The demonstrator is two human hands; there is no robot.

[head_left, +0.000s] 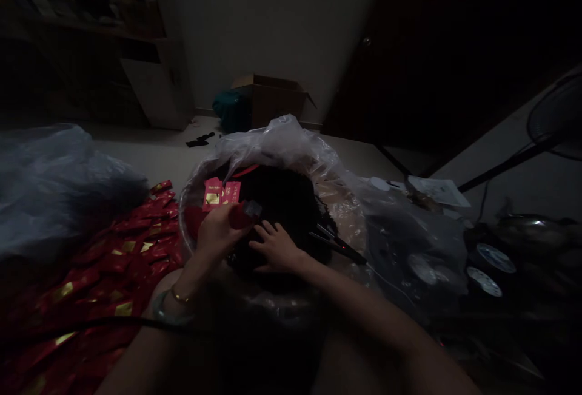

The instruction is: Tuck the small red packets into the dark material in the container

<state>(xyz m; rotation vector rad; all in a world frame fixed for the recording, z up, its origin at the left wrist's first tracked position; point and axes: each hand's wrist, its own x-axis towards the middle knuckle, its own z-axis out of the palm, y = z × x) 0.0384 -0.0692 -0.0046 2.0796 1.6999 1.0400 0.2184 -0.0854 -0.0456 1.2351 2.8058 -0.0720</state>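
My left hand (217, 231) is closed around a small red packet-like item (239, 218) with a greyish, see-through end; its exact kind is hard to make out in the dim light. My right hand (277, 250) lies with fingers spread on a dark loose heap (282, 201), just right of that item. The heap fills a round tub lined with clear plastic (291, 134). Red and gold packets (221, 193) rest inside the tub at its left, beyond my left hand. A black tong-like tool (339, 245) with a small red light leans at the tub's right side.
Many red packets (109, 267) are piled to the left beside a large plastic bag (59, 182). A cardboard box (277, 101) stands against the wall. To the right are more plastic sheeting (409, 255), patterned dishes (484, 281) and a fan (559, 116). A dark cable (113, 321) crosses the lower left.
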